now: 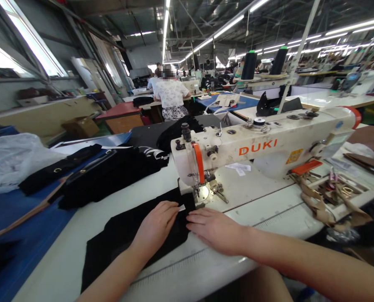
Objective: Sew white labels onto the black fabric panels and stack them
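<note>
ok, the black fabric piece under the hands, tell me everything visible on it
The black fabric piece is a flat, matte, soft-looking cloth panel spread on the white table. It runs from the near-left edge up to the sewing machine, with its far corner at the presser foot. The left hand lies flat on it; the right hand rests at its right edge. A small white tag lies on it by the left fingertips. No seams can be made out.
</note>
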The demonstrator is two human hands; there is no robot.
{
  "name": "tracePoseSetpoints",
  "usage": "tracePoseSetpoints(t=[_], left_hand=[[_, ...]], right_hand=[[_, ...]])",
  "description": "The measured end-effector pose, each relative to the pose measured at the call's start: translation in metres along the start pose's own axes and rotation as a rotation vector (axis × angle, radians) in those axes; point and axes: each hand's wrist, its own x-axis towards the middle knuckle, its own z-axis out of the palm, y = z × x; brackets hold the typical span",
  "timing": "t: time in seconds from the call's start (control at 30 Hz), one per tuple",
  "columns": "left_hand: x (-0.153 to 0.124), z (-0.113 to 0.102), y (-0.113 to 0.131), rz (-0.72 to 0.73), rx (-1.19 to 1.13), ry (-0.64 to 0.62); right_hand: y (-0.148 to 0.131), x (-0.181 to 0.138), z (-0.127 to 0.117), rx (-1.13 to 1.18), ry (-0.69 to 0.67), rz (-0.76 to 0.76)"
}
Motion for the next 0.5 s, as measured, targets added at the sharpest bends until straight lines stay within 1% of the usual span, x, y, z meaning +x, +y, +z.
tracePoseSetpoints(t=[0.1, 0.13, 0.17, 0.23, 0.3, 0.33, 0.4, 0.5], left_hand=[[0.009, 0.002, 0.005, 0.047, 0.073, 0.058], [0.013, 0.004, 0.007, 0.079, 0.088, 0.051], [0.017, 0.006, 0.009, 0.111, 0.096, 0.025], [0.022, 0.01, 0.012, 0.156, 0.097, -0.084], [0.024, 0.012, 0.012, 0.158, 0.09, -0.201], [0.024, 0.013, 0.012, 0.148, 0.086, -0.24], [0.023, 0.012, 0.01, 0.148, 0.081, -0.268], [0.021, 0.011, 0.008, 0.188, 0.105, -0.248]], right_hand=[[0.003, -0.002, 0.001, -0.006, 0.007, -0.006], [0.004, -0.003, 0.001, -0.009, 0.005, -0.006], [0.005, -0.005, 0.0, -0.012, 0.002, -0.005], [0.005, -0.007, -0.001, -0.018, -0.007, -0.001], [0.004, -0.009, -0.002, -0.025, -0.017, 0.005], [0.003, -0.01, -0.003, -0.03, -0.021, 0.009], [0.001, -0.013, -0.002, -0.04, -0.018, 0.02], [-0.003, -0.019, -0.001, -0.038, 0.002, 0.03]])
